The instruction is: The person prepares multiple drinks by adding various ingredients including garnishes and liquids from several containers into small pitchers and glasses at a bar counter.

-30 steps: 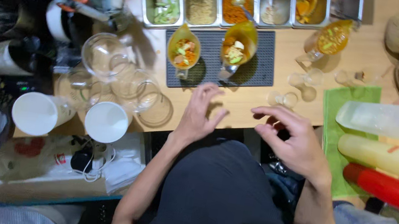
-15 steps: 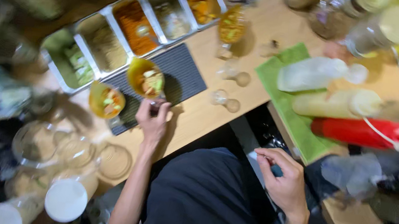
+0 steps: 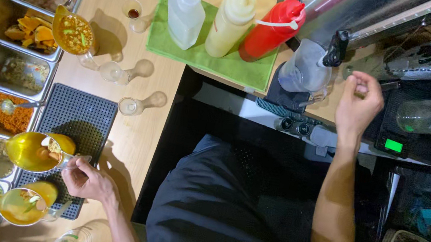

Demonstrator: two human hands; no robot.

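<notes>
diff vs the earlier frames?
The left hand went from bare counter to the yellow drink glass on the black mat, fingers now at its stem. The right hand rose to the steel dispenser's tap. The squeeze bottles remain on the green cloth.

My left hand low and out to my left, fingers curled in a pinch, knuckles up, forearm running back toward my body, my right hand reached forward, fingers loosely bent, thumb near fingertips, bare forearm stretched straight
</notes>
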